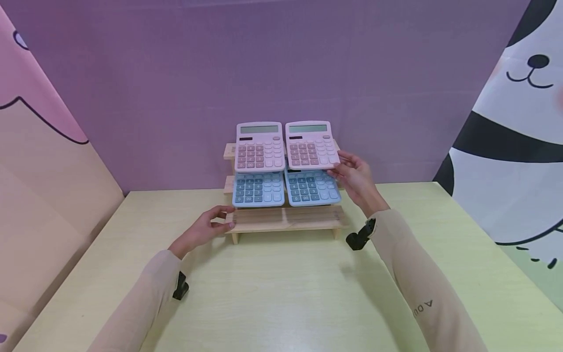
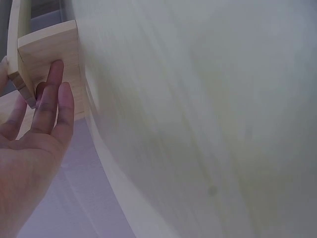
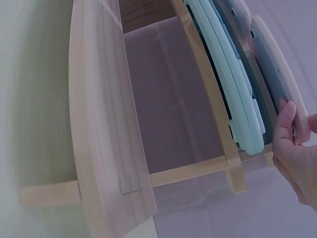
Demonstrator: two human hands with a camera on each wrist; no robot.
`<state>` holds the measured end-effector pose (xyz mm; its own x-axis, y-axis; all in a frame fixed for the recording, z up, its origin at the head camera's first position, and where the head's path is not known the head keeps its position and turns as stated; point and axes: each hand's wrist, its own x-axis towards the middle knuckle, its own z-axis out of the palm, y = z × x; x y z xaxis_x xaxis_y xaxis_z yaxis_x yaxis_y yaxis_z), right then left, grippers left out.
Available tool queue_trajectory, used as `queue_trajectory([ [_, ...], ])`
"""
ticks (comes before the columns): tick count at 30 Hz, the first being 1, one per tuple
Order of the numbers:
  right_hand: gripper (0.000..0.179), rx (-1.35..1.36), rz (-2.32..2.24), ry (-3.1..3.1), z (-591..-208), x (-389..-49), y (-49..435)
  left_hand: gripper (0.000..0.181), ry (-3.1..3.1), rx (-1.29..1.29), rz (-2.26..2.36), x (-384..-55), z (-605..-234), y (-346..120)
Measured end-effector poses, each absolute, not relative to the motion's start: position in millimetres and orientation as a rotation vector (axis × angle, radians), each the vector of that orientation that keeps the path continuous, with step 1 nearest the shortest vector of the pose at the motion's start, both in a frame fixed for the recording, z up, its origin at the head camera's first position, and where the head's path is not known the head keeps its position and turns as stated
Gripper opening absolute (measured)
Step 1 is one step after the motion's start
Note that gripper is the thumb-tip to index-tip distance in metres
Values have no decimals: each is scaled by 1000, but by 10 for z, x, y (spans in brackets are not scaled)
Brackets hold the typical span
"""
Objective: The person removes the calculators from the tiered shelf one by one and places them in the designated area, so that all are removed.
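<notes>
A stepped wooden rack stands on the table and bears two pink calculators side by side on top, with two blue ones on the tier below. My right hand pinches the lower right corner of the right pink calculator between thumb and fingers. At the other end, my left hand grips the left end of the rack's bottom shelf, its fingers reaching underneath in the left wrist view. The left pink calculator leans beside the held one. Pink calculators overlap the tops of the left blue calculator and right blue calculator.
A pale wood-grain table lies under the rack, and a purple cloth wall rises close behind it. Printed panels flank the table, with a panda on the right one. The bottom shelf holds no calculator.
</notes>
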<state>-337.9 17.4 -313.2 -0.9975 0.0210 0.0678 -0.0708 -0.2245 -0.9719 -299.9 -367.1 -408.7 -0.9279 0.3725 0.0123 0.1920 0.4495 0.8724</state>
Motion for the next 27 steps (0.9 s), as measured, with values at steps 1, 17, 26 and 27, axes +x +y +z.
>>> queue_trajectory([
  [1, 55, 59, 2409, -1918, -3132, -3376, 176, 54, 2516, 492, 1477, -2999, -4088, -3671],
  [17, 56, 96, 2409, -1904, -3118, -3331, 282, 53, 2516, 498, 1483, -3011, -4109, -3676],
  [26, 56, 132, 2375, -1916, -3102, -3292, 445, 51, 2538, 524, 1484, -2993, -4099, -3672],
  [27, 57, 133, 2369, -1922, -3101, -3287, 470, 51, 2539, 533, 1481, -2990, -4096, -3672],
])
